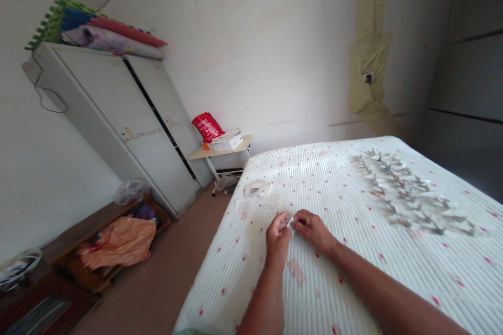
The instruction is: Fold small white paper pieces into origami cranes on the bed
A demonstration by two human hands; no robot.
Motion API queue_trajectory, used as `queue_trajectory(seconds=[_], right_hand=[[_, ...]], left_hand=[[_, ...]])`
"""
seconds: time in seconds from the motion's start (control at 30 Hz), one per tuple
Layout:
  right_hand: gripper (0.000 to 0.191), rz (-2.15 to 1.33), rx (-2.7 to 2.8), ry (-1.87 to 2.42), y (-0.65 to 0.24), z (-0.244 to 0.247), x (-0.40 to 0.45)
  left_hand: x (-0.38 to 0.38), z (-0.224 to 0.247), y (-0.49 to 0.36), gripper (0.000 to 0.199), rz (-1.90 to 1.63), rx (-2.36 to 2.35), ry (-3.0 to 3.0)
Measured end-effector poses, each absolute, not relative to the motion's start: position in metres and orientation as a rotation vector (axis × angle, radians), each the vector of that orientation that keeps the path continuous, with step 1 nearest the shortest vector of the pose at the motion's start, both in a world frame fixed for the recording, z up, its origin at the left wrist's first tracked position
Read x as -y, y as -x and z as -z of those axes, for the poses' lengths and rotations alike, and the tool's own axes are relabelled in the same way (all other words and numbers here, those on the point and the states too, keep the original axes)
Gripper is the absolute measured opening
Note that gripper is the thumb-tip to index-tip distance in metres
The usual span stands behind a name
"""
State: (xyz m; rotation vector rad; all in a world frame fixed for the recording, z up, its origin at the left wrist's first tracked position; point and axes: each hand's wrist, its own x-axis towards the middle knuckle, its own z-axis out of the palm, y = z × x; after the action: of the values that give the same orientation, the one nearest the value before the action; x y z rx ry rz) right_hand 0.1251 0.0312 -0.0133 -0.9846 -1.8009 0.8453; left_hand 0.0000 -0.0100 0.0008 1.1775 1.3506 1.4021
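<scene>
Together, both hands [278, 234] pinch a white piece [291, 222] (small, partly hidden) over the bed [314, 180].

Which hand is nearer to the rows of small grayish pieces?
Right: the right hand is left of the grayish pieces, across a gap; the left hand is farther left.

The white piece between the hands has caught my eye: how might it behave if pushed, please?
The white piece is probably light, looking small between the left hand and right hand. It seems thin and may be paper, so it would likely bend or crease easily. Its angular outline suggests sliding rather than rolling.
</scene>
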Motion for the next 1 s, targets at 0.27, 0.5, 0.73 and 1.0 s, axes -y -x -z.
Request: queue_trajectory(seconds=[0.27,0.5,0.73,1.0], right_hand=[[0.004,-0.854,1.772,1.112,-0.125,0.007,-0.029],[0.023,-1.045,1.758,0.992,-0.127,0.014,-0.03],[0.011,-1.057,1.705,0.953,-0.125,0.012,-0.03],[0.02,-1.376,1.488,0.944,-0.132,0.006,-0.033]], left_hand=[[0.006,0.009,0.0,0.049,-1.379,-1.339,-1.248],[0.005,0.017,0.001,0.06,-1.392,-1.301,-1.332],[0.008,0.013,-0.001,0.06,-1.352,-1.375,-1.422],[0.01,0.004,-0.001,0.059,-1.36,-1.3,-1.355]])
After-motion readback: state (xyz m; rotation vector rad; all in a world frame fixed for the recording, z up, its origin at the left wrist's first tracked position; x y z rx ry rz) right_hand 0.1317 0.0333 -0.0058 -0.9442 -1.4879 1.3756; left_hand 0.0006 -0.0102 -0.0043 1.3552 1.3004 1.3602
